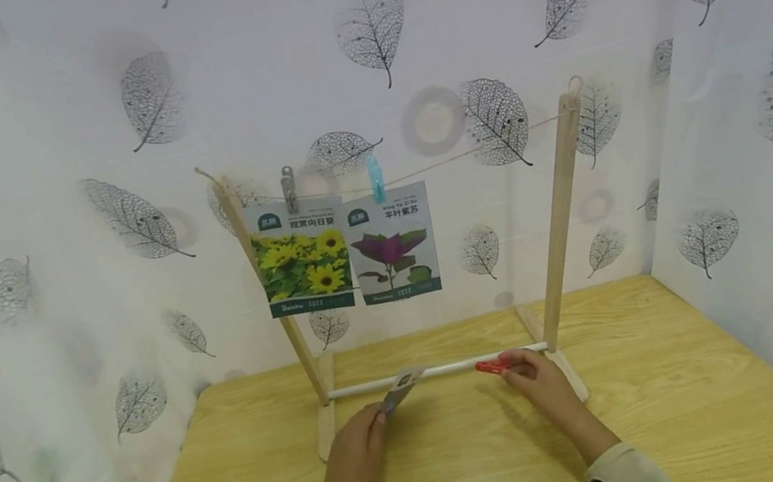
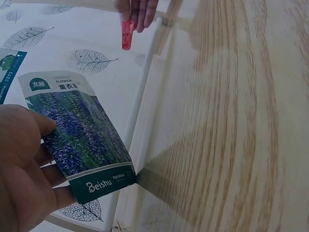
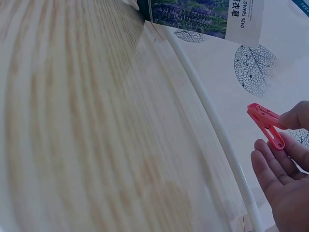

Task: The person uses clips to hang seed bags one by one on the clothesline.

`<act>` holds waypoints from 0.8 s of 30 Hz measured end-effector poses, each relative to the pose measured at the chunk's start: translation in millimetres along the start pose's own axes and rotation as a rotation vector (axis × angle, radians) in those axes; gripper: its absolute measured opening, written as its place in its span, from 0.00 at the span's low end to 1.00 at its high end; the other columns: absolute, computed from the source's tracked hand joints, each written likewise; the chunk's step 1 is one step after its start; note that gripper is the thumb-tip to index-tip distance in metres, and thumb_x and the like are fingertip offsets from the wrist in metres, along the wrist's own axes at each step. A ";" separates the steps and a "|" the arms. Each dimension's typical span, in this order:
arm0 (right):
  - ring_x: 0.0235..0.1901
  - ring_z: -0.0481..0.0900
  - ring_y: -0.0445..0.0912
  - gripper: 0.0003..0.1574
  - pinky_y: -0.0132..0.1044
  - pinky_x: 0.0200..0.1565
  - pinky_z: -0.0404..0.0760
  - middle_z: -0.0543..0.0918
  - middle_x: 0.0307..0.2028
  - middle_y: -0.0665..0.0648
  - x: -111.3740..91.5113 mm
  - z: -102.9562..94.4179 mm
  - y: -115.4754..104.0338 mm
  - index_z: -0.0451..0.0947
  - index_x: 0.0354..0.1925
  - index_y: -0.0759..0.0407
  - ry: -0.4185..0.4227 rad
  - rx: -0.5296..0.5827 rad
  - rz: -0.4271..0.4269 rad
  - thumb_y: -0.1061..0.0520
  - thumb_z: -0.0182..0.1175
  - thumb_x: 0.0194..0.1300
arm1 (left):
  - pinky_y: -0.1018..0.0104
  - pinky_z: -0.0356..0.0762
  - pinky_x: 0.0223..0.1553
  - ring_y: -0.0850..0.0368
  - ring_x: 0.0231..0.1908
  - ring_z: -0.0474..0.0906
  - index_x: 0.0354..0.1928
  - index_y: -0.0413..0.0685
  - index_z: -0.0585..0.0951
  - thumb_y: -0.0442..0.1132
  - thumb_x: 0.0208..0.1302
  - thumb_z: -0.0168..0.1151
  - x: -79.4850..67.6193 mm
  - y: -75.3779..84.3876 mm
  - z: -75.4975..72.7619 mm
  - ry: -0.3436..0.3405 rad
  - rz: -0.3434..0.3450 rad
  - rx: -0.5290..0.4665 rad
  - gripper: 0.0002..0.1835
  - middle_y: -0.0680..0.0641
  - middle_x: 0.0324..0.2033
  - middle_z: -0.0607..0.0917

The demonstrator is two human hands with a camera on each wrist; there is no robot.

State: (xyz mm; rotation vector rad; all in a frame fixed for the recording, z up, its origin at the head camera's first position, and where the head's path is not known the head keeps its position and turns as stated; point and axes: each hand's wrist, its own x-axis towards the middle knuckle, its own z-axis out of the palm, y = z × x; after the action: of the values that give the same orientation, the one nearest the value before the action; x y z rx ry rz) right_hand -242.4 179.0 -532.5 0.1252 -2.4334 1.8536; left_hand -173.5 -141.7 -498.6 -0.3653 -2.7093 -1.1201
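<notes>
My left hand point(image 1: 354, 458) pinches a seed packet point(image 2: 82, 130) with purple flowers by its side, thumb on the front and fingers behind. The packet is tilted over the table in front of the rack. In my right hand point(image 1: 540, 385) a red clothespin point(image 3: 266, 124) is held by its handle ends between thumb and fingers, its tip pointing toward the packet. On the string point(image 1: 464, 154) hang two more packets: a yellow sunflower packet point(image 1: 304, 258) under a grey clothespin point(image 1: 289, 189), and a purple-leaf packet point(image 1: 392, 247) under a blue clothespin point(image 1: 376, 179).
The string runs between two wooden posts, the left post point(image 1: 302, 355) and the right post point(image 1: 561, 222), joined low down by a white rod point(image 1: 445, 368). The rack stands on a wood-grain table point(image 1: 682, 380). A leaf-printed sheet point(image 1: 296, 53) forms the backdrop.
</notes>
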 end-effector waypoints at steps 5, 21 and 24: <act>0.44 0.80 0.34 0.23 0.24 0.45 0.81 0.82 0.53 0.66 0.4 0.2 -1.5 0.76 0.60 0.66 -0.012 0.028 -0.010 0.60 0.64 0.69 | 0.53 0.84 0.52 0.50 0.51 0.86 0.56 0.44 0.81 0.38 0.78 0.50 1.3 -2.3 0.4 0.021 -0.011 -0.016 0.14 0.46 0.50 0.88; 0.46 0.80 0.32 0.25 0.23 0.48 0.81 0.82 0.55 0.66 -2.7 -1.2 -3.8 0.75 0.62 0.64 -0.016 0.079 -0.068 0.57 0.64 0.70 | 0.54 0.84 0.54 0.49 0.54 0.84 0.58 0.46 0.80 0.41 0.79 0.49 3.0 -5.2 0.0 0.071 -0.056 -0.035 0.15 0.46 0.53 0.86; 0.47 0.80 0.31 0.26 0.23 0.49 0.81 0.81 0.56 0.66 -3.1 -1.9 -4.3 0.75 0.62 0.64 -0.014 0.088 -0.081 0.56 0.64 0.70 | 0.55 0.85 0.52 0.48 0.52 0.85 0.58 0.44 0.80 0.42 0.80 0.48 3.1 -6.1 -0.1 0.088 -0.045 -0.040 0.16 0.45 0.52 0.87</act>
State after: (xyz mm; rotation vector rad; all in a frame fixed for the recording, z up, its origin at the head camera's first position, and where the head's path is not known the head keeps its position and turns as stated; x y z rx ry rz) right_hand -238.8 179.8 -528.3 0.2401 -2.3190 1.9314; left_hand -178.2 -145.4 -501.8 -0.2564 -2.6342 -1.1754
